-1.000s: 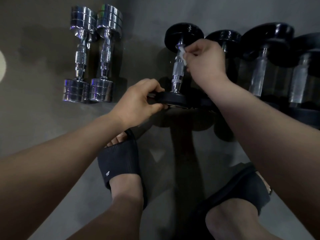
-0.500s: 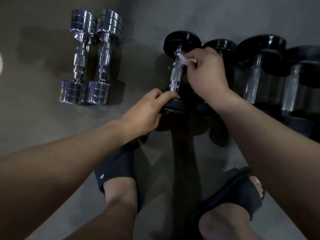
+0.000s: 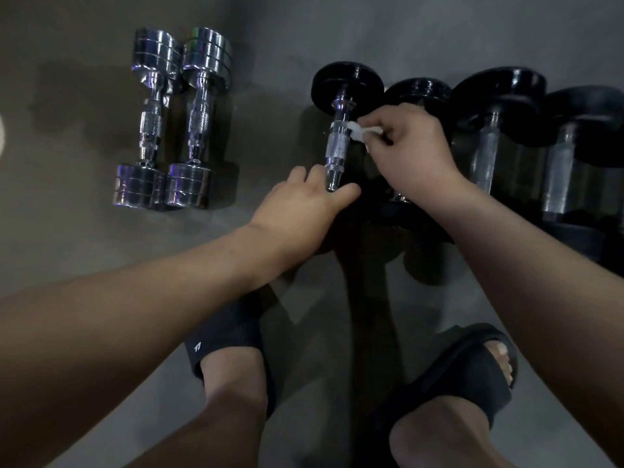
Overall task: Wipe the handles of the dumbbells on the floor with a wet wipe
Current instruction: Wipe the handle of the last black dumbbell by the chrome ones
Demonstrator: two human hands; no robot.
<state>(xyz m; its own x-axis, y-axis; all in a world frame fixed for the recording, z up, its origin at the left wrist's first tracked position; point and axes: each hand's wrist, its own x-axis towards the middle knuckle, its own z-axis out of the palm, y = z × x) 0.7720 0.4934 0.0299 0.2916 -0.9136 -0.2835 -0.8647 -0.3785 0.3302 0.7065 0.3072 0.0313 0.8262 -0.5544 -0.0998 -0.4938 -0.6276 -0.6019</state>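
Note:
A black-plated dumbbell (image 3: 347, 81) lies on the grey floor with its knurled steel handle (image 3: 336, 148) pointing toward me. My right hand (image 3: 410, 150) pinches a small white wet wipe (image 3: 361, 130) against the upper right side of that handle. My left hand (image 3: 304, 206) rests on the near black plate, covering it; its fingers lie against the handle's lower end. Three more black dumbbells (image 3: 496, 96) stand in a row to the right, their near plates partly hidden by my right arm.
Two chrome dumbbells (image 3: 175, 119) lie side by side on the floor at the upper left. My feet in black slides (image 3: 229, 336) stand just below the hands. Grey floor stretches to the left and behind the weights.
My right hand and the wipe slid from the handle's top by the far plate a little down its right side. My left hand shifted over the near plate, fingers now against the handle's base.

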